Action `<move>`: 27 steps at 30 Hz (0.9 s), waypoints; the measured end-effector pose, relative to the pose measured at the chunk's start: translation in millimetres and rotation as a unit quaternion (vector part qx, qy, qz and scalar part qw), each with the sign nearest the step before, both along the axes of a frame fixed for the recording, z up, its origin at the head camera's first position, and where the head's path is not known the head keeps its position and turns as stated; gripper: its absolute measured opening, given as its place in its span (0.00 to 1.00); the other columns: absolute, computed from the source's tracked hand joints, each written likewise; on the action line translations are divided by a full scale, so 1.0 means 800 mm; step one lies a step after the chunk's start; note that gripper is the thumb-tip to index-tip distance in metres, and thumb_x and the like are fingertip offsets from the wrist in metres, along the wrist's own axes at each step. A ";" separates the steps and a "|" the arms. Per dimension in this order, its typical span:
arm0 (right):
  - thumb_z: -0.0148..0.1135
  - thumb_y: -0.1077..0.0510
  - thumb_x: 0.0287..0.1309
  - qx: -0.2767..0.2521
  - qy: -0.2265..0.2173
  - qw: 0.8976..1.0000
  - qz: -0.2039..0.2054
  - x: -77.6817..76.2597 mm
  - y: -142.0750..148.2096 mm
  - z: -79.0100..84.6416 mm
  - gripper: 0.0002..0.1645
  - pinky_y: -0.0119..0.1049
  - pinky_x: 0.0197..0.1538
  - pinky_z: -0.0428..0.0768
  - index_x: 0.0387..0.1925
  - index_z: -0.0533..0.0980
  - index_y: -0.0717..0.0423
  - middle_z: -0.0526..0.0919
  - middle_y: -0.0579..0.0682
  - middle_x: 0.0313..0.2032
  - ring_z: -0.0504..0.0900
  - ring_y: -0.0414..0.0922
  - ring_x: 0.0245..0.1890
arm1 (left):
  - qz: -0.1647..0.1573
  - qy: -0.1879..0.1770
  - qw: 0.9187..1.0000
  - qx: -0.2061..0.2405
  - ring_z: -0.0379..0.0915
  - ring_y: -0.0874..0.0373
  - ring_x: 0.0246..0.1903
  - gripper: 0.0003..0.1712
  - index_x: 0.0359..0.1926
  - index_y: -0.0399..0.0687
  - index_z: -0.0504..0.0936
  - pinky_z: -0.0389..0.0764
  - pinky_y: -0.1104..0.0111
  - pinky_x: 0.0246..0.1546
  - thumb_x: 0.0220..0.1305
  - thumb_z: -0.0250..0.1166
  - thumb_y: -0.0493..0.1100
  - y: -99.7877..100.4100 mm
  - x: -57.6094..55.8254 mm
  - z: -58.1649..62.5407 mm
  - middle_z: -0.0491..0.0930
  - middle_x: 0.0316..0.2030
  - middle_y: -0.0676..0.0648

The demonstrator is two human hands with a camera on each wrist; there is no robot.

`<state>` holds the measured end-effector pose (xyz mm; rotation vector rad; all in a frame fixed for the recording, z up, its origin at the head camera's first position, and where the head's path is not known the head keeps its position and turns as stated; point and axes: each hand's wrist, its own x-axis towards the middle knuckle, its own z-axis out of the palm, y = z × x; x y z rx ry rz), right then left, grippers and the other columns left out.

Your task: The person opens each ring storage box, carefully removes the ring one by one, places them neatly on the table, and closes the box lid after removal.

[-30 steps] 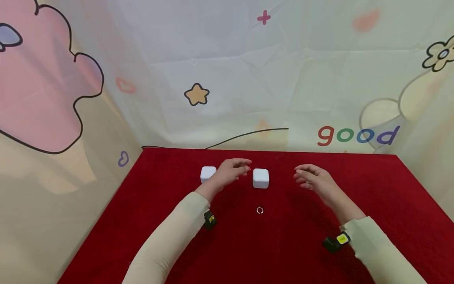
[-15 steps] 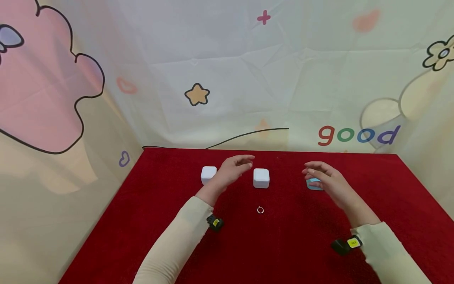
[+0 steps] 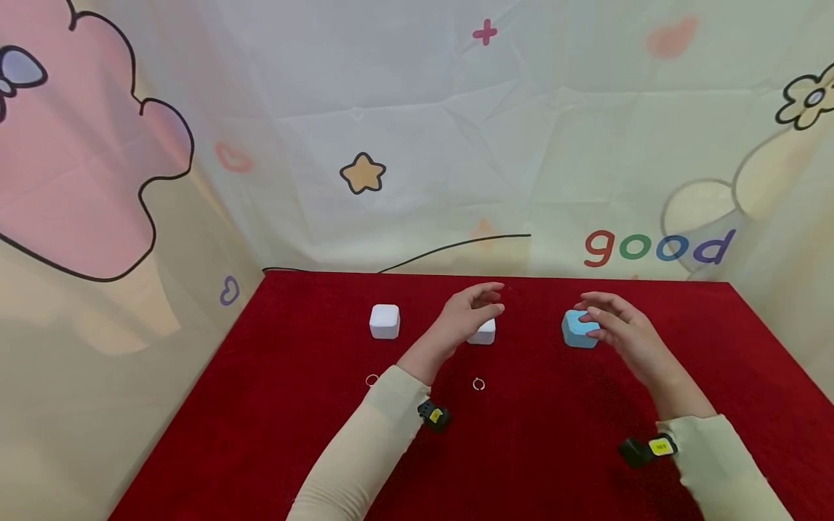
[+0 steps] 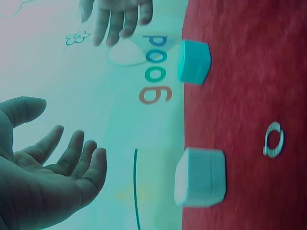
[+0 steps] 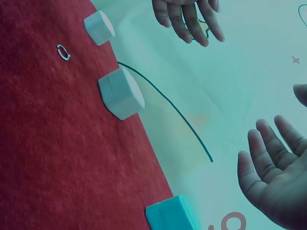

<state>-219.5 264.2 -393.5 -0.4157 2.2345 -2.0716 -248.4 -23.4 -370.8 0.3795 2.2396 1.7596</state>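
Note:
My left hand (image 3: 470,315) is raised with relaxed fingers and holds nothing. In the head view it overlaps the middle small white box (image 3: 482,334). My right hand (image 3: 622,333), also with loose fingers and a bare palm, hovers by the light blue box (image 3: 578,331) and hides part of it. Both wrist views show the hands well apart from the boxes. A second white box (image 3: 385,322) sits at the left. One small open ring (image 3: 473,386) lies in front of the middle box. Another ring (image 3: 368,379) is partly covered by my left sleeve.
A red cloth (image 3: 521,463) covers the table. Behind it hangs a pale printed curtain (image 3: 443,166), which also runs down the left side. The three rounded boxes stand in a row toward the table's back edge.
My left hand has moved right, across the middle box, uncovering the left white box and its ring. My right hand has shifted right, bringing the blue box into sight.

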 end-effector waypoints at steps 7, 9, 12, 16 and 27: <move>0.48 0.59 0.77 -0.013 0.007 1.000 -0.007 -0.003 0.011 -0.008 0.18 0.20 0.49 0.80 0.57 0.74 0.32 0.81 0.28 0.51 0.79 0.28 0.51 | 0.013 0.003 1.000 0.010 0.71 0.49 0.66 0.29 0.72 0.50 0.71 0.80 0.66 0.54 0.73 0.61 0.41 0.029 0.004 -0.005 0.75 0.68 0.44; 0.48 0.59 0.77 -0.005 0.012 1.000 -0.010 -0.004 0.015 -0.010 0.20 0.18 0.50 0.79 0.58 0.73 0.30 0.80 0.26 0.52 0.77 0.26 0.52 | 0.015 0.007 1.000 0.011 0.71 0.49 0.66 0.29 0.73 0.50 0.71 0.80 0.68 0.52 0.72 0.62 0.41 0.038 0.005 -0.007 0.75 0.68 0.44; 0.49 0.59 0.77 0.018 0.015 1.000 -0.018 -0.007 0.021 -0.014 0.20 0.14 0.52 0.76 0.59 0.71 0.28 0.78 0.23 0.54 0.75 0.22 0.54 | 0.019 0.013 1.000 0.015 0.72 0.49 0.66 0.30 0.73 0.49 0.71 0.82 0.67 0.56 0.71 0.63 0.40 0.051 0.007 -0.011 0.75 0.67 0.44; 0.50 0.56 0.77 0.065 0.005 0.997 -0.036 -0.009 0.027 -0.018 0.20 0.12 0.52 0.73 0.62 0.68 0.27 0.74 0.18 0.53 0.72 0.20 0.55 | 0.029 0.008 0.999 0.021 0.72 0.49 0.65 0.31 0.73 0.48 0.71 0.81 0.63 0.59 0.70 0.64 0.39 0.068 0.009 -0.018 0.75 0.67 0.44; 0.53 0.49 0.77 0.156 -0.023 0.986 -0.048 -0.019 0.041 -0.024 0.35 0.15 0.55 0.73 0.79 0.57 0.45 0.66 0.18 0.56 0.66 0.24 0.60 | 0.051 -0.015 0.998 0.020 0.73 0.50 0.64 0.31 0.71 0.48 0.73 0.82 0.62 0.59 0.68 0.65 0.37 0.102 0.012 -0.037 0.77 0.65 0.45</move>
